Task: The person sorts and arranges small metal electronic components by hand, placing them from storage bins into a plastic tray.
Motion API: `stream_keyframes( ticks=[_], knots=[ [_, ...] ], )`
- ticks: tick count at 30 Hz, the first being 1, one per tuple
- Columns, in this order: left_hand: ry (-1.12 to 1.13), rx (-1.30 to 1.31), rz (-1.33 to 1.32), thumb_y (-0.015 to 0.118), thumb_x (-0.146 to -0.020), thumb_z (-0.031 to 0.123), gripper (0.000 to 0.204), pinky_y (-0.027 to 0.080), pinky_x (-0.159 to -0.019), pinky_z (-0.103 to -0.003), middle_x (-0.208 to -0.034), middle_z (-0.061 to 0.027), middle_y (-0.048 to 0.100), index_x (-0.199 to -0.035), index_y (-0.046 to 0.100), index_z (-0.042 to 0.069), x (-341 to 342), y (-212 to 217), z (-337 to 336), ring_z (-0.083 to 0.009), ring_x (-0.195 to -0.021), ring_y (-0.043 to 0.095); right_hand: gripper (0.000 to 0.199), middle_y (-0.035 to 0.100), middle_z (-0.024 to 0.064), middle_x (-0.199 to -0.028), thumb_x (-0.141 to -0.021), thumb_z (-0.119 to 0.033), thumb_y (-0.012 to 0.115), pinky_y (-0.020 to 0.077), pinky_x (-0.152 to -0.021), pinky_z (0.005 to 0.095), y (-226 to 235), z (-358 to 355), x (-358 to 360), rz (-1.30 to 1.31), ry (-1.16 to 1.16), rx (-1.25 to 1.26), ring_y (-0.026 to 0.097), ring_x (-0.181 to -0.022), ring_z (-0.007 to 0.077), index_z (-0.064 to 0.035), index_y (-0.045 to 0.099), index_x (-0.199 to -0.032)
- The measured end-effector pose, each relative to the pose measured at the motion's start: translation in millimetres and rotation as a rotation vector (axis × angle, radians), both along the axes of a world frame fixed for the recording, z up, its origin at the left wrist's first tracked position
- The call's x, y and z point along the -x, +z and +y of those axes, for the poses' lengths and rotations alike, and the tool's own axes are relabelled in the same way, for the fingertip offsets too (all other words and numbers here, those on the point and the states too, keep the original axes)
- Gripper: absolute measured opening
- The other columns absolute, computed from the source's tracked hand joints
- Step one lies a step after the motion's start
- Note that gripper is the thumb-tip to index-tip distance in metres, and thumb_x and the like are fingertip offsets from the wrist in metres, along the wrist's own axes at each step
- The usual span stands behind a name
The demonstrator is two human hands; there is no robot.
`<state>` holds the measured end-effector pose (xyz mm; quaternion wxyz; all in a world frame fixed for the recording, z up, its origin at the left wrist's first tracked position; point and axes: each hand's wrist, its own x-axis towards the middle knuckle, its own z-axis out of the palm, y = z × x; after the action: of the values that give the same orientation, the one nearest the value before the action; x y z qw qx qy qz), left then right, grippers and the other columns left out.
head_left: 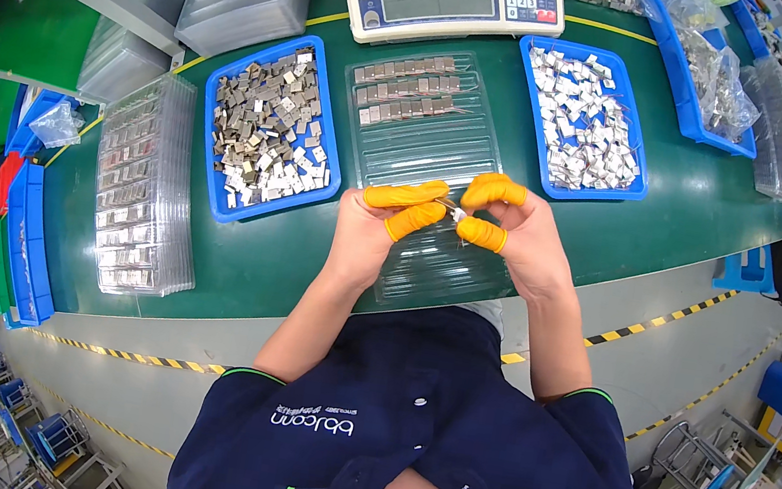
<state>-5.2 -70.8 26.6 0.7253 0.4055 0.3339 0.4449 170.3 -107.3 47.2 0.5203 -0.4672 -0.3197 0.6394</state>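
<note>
Your left hand: pinched, contents mostly hidden. Your right hand: pinched on white plug. Step: apparently fitting; next calls for steady alignment.

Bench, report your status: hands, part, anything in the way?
Left hand and right hand together, pinching small white part. Clear tray beneath, three rows of parts at far end. No obstruction seen.

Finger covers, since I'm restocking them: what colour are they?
The finger covers are yellow-orange, showing best in the head view.
</note>
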Motion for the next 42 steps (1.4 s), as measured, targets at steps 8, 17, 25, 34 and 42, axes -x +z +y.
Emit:
stream_keyframes(
  ticks=[8, 17, 25, 34, 42],
  knots=[
    [-0.054, 0.031, -0.040, 0.068, -0.075, 0.001, 0.021, 0.049, -0.079, -0.027, -0.092, -0.0096, 0.066, -0.096, 0.066, -0.003, 8.9, 10.8, -6.6, -0.0144, -0.084, 0.062, 0.031, 0.063, 0.0082, -0.099, -0.070, 0.002, 0.071, 0.0471, -0.079, 0.0253, 5.8, -1.2, 2.5, 0.132, 0.162, 0.117, 0.059, -0.091, 0.0145, 0.0021, 0.063, -0.100],
    [0.052, 0.001, 0.050, 0.065, -0.078, 0.001, 0.022, 0.048, -0.080, -0.025, -0.099, -0.0098, 0.064, -0.099, 0.064, -0.003, 6.4, 21.1, -9.5, -0.0133, -0.088, 0.060, 0.018, 0.064, 0.0084, -0.092, -0.072, -0.001, 0.069, 0.0457, -0.080, 0.0281, 10.0, 1.1, 21.2, -0.341, -0.002, -0.291, 0.059, -0.085, 0.0163, 0.0011, 0.067, -0.090],
    [0.104, 0.084, 0.100, 0.061, -0.082, 0.004, 0.026, 0.048, -0.074, -0.023, -0.098, -0.0102, 0.065, -0.107, 0.060, -0.004, 8.9, 19.0, -0.5, -0.0120, -0.083, 0.061, 0.018, 0.062, 0.0011, -0.091, -0.065, -0.006, 0.069, 0.0347, -0.092, 0.0393, 11.2, 8.8, 34.0, -1.431, -0.230, -0.923, 0.056, -0.092, 0.0203, -0.0090, 0.068, -0.083],
    [0.190, 0.158, -0.161, 0.061, -0.081, 0.000, 0.028, 0.056, -0.075, -0.031, -0.096, -0.0179, 0.063, -0.107, 0.056, -0.008, 11.0, 33.0, 4.5, -0.0252, -0.083, 0.065, 0.023, 0.063, 0.0035, -0.092, -0.067, -0.004, 0.073, 0.0423, -0.082, 0.0266, 20.0, 20.0, 37.9, -0.450, -0.320, -0.440, 0.056, -0.091, 0.0154, -0.0042, 0.068, -0.090],
    [0.137, 0.118, -0.056, 0.062, -0.080, 0.000, 0.026, 0.054, -0.076, -0.029, -0.095, -0.0144, 0.064, -0.105, 0.060, -0.006, 6.7, 27.3, 4.5, -0.0203, -0.082, 0.065, 0.020, 0.064, 0.0057, -0.087, -0.069, 0.000, 0.071, 0.0438, -0.078, 0.0261, 4.2, 16.6, 29.2, -0.021, -0.074, -0.159, 0.058, -0.083, 0.0136, 0.0002, 0.067, -0.088]
  ],
)
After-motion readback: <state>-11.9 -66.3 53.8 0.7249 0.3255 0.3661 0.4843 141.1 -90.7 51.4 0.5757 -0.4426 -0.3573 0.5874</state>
